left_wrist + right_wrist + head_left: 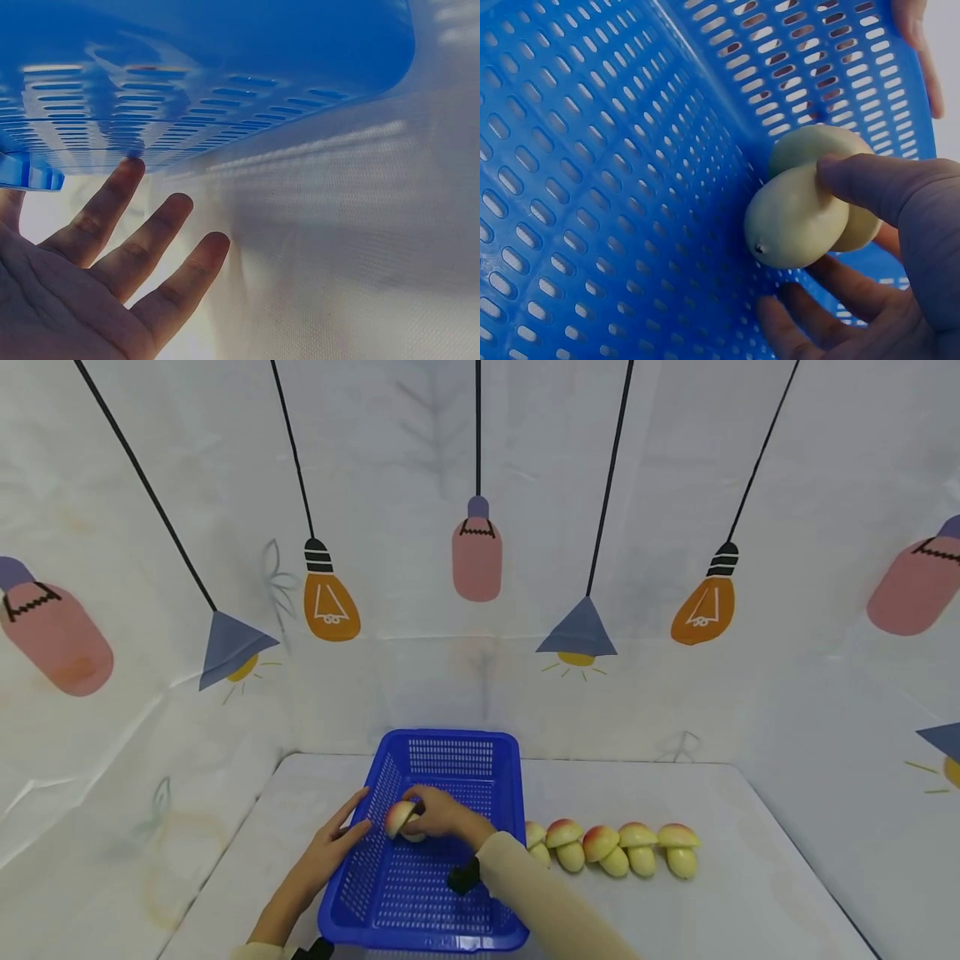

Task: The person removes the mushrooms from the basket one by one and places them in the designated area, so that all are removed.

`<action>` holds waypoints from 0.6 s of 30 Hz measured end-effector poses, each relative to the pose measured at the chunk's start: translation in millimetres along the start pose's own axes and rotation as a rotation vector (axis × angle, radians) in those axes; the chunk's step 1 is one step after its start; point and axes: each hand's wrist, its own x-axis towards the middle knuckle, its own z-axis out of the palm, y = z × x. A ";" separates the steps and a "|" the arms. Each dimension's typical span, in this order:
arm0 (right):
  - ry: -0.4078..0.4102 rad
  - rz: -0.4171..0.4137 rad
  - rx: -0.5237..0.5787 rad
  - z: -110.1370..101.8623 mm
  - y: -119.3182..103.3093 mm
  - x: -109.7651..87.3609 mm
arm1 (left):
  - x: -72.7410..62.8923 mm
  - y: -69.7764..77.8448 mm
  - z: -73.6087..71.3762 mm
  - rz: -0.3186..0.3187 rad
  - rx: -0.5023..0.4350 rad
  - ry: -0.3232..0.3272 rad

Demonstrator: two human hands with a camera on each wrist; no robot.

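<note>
A blue perforated plastic basket (423, 941) stands on the white table. My right hand (442, 814) reaches inside it and holds a toy mushroom (400, 817) near the left wall. In the right wrist view the thumb presses on the mushroom's pale stem (791, 221), and the cap lies partly behind it. My left hand (327, 853) is at the basket's left side, its thumb by the rim. Seen from the left wrist, its fingers (187, 274) are extended and spread, one fingertip against the outer wall.
Several more toy mushrooms (637, 847) with red-yellow caps lie in a row right of the basket; the leftmost is partly hidden by it. Behind the table (750, 893) hangs a white backdrop (420, 685) with printed lamps.
</note>
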 end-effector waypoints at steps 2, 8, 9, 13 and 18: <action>-0.004 -0.002 0.015 0.6 -0.2 -0.3 | 0.1 -0.3 0.1 0.006 -0.001 -0.004; 0.002 0.007 0.007 4.6 1.3 -0.1 | 0.9 -1.9 -0.7 0.016 -0.007 -0.006; 0.006 0.007 0.003 5.2 1.1 -0.3 | 1.1 -2.4 -0.9 0.017 -0.005 -0.005; 0.006 -0.004 -0.016 8.5 0.7 0.4 | 1.3 -4.0 -1.5 0.020 -0.004 -0.005; -0.017 -0.016 -0.046 12.8 1.6 3.4 | 2.0 -6.0 -2.1 0.025 0.004 -0.008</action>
